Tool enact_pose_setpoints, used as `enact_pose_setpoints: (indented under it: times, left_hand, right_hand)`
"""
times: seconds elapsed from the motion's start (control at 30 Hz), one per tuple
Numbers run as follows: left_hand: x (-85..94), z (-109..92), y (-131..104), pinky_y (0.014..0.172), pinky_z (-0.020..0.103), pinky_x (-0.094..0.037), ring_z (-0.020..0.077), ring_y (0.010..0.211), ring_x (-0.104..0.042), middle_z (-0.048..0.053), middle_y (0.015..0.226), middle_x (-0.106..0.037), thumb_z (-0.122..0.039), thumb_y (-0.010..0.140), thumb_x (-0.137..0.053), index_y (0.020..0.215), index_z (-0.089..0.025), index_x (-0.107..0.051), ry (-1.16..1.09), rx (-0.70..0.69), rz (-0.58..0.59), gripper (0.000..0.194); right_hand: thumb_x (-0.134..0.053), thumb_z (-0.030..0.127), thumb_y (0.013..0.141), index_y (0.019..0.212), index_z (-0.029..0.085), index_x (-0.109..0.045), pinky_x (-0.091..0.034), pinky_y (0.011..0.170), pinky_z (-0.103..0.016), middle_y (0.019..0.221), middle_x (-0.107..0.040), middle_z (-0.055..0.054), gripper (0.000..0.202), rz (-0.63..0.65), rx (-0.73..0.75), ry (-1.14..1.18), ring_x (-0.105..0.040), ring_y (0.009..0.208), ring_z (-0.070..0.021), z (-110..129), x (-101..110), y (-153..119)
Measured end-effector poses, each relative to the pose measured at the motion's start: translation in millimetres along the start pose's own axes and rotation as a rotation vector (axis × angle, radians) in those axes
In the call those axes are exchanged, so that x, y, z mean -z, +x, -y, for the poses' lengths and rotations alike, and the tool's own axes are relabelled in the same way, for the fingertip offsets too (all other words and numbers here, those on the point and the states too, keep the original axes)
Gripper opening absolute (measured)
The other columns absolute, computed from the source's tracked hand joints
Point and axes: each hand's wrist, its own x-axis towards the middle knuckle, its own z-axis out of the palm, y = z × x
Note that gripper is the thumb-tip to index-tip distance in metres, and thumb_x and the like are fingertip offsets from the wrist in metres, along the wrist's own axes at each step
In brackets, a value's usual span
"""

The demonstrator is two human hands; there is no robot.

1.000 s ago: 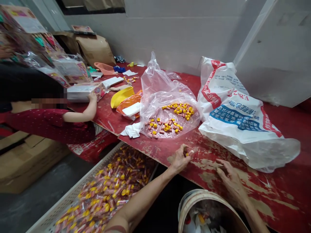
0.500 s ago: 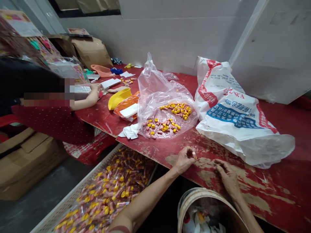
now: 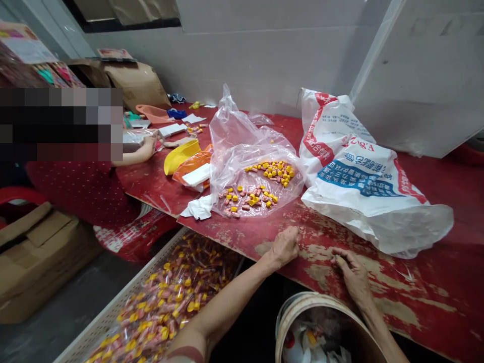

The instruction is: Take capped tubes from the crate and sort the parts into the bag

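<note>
My left hand (image 3: 286, 246) is closed over the front edge of the red table (image 3: 242, 234), its back turned up. The curled fingers hide whatever is inside them. To its right, my right hand (image 3: 353, 276) rests low over the worn tabletop with thumb and fingertips pressed together. Anything between those tips is too small to make out. Beyond the left hand lies a clear plastic bag (image 3: 247, 143), with many small pink tubes with yellow caps (image 3: 278, 170) in it. A white bucket (image 3: 302, 301) with scraps inside stands below my hands.
Below the table edge at left, a white crate (image 3: 141, 276) is full of yellow-capped tubes. A printed white sack (image 3: 353, 199) lies at right. A yellow scoop (image 3: 182, 155) and a crumpled tissue (image 3: 199, 206) lie left of the bag. Another person's arm (image 3: 134, 155) reaches in at left.
My left hand has turned over and closed; the small pale-ended piece seen at its fingertips is now out of sight. The right hand has hardly moved. The view has shifted slightly.
</note>
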Motion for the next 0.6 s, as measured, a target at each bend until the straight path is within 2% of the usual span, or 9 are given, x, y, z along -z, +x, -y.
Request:
enact_pose_setpoints:
  times: [0.07, 0.27, 0.43, 0.5, 0.57, 0.6]
  left_hand:
    - [1.6, -1, 1, 0.064, 0.027, -0.039, 0.0183, 0.072, -0.054, 0.005, 0.081, -0.055, -0.003, 0.068, -0.047, 0.087, -0.020, -0.054, -0.005, 0.013, 0.029, 0.026]
    - [7.5, -8, 6, 0.061, 0.027, -0.039, 0.0181, 0.068, -0.056, 0.005, 0.077, -0.055, -0.003, 0.068, -0.049, 0.080, -0.020, -0.054, 0.071, 0.026, 0.104, 0.021]
    - [1.8, -5, 3, 0.064, 0.027, -0.043, 0.0177, 0.069, -0.057, 0.005, 0.076, -0.057, -0.007, 0.073, -0.047, 0.079, -0.020, -0.050, 0.030, 0.020, 0.061, 0.015]
    - [2.3, -1, -2, 0.064, 0.028, -0.044, 0.0172, 0.067, -0.057, 0.003, 0.073, -0.057, -0.011, 0.076, -0.046, 0.077, -0.020, -0.048, -0.025, 0.007, 0.036, 0.010]
    - [9.4, 5, -13, 0.064, 0.028, -0.047, 0.0167, 0.066, -0.059, 0.001, 0.071, -0.058, -0.019, 0.078, -0.047, 0.078, -0.020, -0.048, -0.140, 0.057, -0.034, 0.002]
    - [16.2, 10, -21, 0.065, 0.028, -0.048, 0.0168, 0.068, -0.061, 0.001, 0.072, -0.060, -0.024, 0.079, -0.048, 0.080, -0.020, -0.050, -0.212, 0.096, -0.072, 0.004]
  right_hand:
    - [-0.060, 0.048, 0.075, 0.104, 0.017, -0.062, -0.051, 0.073, -0.033, 0.091, -0.065, -0.007, 0.042, 0.015, 0.002, 0.006, -0.061, 0.077, -0.0201, -3, 1, 0]
    - [-0.059, 0.050, 0.075, 0.105, 0.017, -0.061, -0.050, 0.074, -0.035, 0.091, -0.064, -0.007, 0.044, 0.035, 0.003, 0.006, -0.060, 0.075, -0.0200, -6, 1, 4]
    - [-0.056, 0.048, 0.075, 0.096, 0.017, -0.061, -0.050, 0.072, -0.036, 0.081, -0.065, -0.007, 0.038, 0.029, 0.052, -0.018, -0.060, 0.073, -0.0219, 16, -5, -1]
    - [-0.052, 0.049, 0.076, 0.096, 0.017, -0.060, -0.051, 0.065, -0.034, 0.076, -0.065, -0.006, 0.038, 0.016, 0.059, -0.015, -0.061, 0.068, -0.0211, 23, -6, -2]
    - [-0.048, 0.049, 0.078, 0.098, 0.016, -0.058, -0.051, 0.058, -0.032, 0.076, -0.065, -0.006, 0.040, -0.040, 0.065, -0.026, -0.060, 0.062, -0.0196, 25, -2, 0]
    - [-0.046, 0.049, 0.079, 0.100, 0.016, -0.057, -0.051, 0.058, -0.032, 0.079, -0.066, -0.007, 0.041, -0.085, 0.075, -0.040, -0.060, 0.062, -0.0189, 26, 3, 1]
